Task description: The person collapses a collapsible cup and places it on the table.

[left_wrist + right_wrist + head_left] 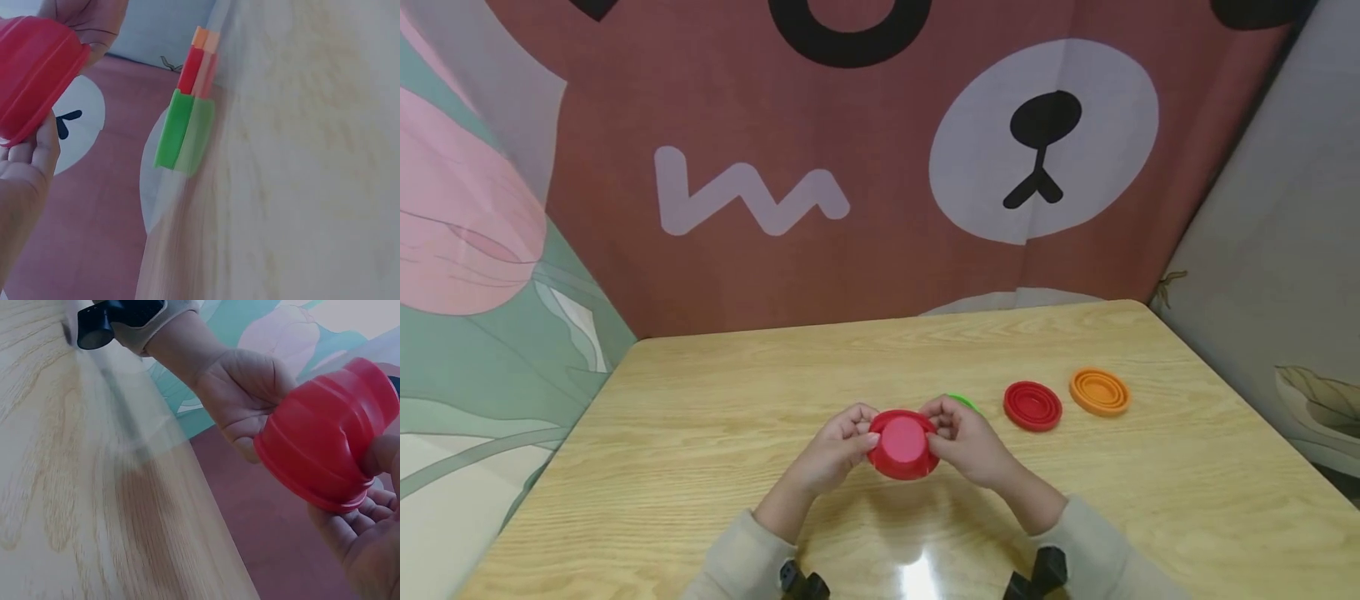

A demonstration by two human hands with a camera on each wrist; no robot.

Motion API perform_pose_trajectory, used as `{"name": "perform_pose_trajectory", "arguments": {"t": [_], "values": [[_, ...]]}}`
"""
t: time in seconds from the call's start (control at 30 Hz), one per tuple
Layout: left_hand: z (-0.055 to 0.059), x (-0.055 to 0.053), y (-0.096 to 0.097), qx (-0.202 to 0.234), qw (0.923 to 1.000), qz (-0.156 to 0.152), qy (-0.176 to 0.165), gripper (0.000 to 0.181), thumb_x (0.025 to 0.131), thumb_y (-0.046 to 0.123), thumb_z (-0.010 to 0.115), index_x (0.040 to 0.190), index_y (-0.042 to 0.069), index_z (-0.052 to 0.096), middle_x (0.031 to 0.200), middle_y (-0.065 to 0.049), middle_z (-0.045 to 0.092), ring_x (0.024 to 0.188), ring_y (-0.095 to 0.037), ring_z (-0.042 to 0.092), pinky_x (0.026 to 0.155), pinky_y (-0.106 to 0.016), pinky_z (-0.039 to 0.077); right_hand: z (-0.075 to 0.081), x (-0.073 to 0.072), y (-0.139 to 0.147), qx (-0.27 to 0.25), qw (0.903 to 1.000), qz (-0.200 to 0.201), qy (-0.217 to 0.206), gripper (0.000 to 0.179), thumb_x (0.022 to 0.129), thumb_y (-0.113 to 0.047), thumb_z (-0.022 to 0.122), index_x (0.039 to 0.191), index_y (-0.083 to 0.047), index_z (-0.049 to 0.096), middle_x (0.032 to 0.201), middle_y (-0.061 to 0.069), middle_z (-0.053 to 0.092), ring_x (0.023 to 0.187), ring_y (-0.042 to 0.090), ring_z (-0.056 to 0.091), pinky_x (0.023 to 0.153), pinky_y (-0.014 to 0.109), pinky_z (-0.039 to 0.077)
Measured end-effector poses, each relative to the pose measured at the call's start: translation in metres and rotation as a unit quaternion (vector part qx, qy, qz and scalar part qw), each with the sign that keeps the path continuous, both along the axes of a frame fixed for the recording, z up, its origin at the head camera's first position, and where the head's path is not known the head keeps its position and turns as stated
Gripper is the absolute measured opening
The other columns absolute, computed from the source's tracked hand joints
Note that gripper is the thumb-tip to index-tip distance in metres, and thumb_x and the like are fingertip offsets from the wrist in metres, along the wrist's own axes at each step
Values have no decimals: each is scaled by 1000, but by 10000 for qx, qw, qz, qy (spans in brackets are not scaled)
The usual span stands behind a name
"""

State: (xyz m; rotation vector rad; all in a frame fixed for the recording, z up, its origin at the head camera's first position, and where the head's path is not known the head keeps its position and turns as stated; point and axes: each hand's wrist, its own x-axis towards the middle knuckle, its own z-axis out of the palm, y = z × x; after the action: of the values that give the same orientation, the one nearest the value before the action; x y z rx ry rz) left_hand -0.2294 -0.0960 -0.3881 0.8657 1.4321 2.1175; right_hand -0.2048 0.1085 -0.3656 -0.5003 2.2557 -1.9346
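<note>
A red collapsible silicone cup (903, 442) is held up over the table between both hands, its flat base turned toward the head camera. My left hand (837, 450) pinches one side of its rim, and my right hand (968, 443) pinches the opposite side. In the right wrist view the cup (328, 434) is drawn out into a ridged, tapering shape, with a dent in the wall beside the right thumb. Just behind the right hand lies a green disc-like piece (964, 402), mostly hidden in the head view; its side (175, 128) shows in the left wrist view.
Farther right on the wooden table (737, 392) lie a flat red ringed piece (1032, 406) and a flat orange ringed piece (1099, 392). A printed cloth (887, 267) with a bear face hangs along the table's back edge.
</note>
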Motion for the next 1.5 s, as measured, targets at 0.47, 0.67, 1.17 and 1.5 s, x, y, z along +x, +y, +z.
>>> {"name": "perform_pose_trajectory", "arguments": {"t": [0.47,0.67,1.17,1.5], "values": [[-2,-3,4,954,9928,-714,-89,31,86,-11,25,105,4,45,93,-1,58,80,-8,54,69,-20,46,-12,-5,6,-2564,9521,1591,-486,20,82,9,42,100,0,40,88,5,59,78,11,57,67,20,48],[-3,-1,5,1126,9913,-685,-49,26,88,-8,31,104,4,46,93,-1,58,81,-8,54,69,-19,45,-13,-6,3,-3303,9158,2188,-657,22,84,8,39,102,-4,42,91,4,59,80,11,56,70,20,46],[-2,-6,3,1009,9936,-485,165,20,89,-3,38,105,6,46,93,-1,56,79,-8,54,69,-20,46,-12,-10,10,-3101,9204,2254,-772,27,83,12,36,106,-2,40,97,8,55,87,15,55,75,24,46],[0,-7,-2,633,9977,-252,40,23,88,-6,38,104,8,46,92,0,55,78,-9,55,69,-24,47,-11,-10,10,-2648,9401,2103,-441,25,84,8,44,107,-1,41,97,9,54,86,14,56,74,23,47]]}}
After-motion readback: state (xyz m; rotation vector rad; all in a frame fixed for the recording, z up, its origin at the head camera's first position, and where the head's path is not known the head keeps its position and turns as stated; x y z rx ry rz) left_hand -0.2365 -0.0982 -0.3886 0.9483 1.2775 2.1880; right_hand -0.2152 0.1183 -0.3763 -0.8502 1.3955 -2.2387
